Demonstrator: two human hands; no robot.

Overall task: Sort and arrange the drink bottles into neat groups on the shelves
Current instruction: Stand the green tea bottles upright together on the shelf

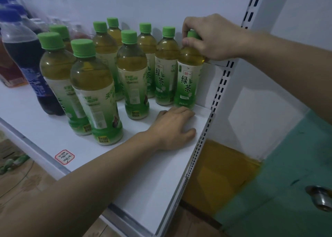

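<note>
The rightmost green tea bottle (189, 78) stands upright at the right end of the white shelf (147, 179), touching its neighbour. The right hand (213, 37) curls tightly round its green cap (192, 34). The left hand (175, 127) rests flat, fingers loose, on the shelf just before it. A cola bottle (30, 64) stands left; a green wall (287, 173) lies right.

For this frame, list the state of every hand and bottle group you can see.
right hand: grips the neck and cap of the rightmost green tea bottle
rightmost green tea bottle: upright on the shelf, capped
left hand: rests flat on the shelf, holds nothing
other green tea bottles: upright, capped, clustered
cola bottle: capped, left of the teas
</note>
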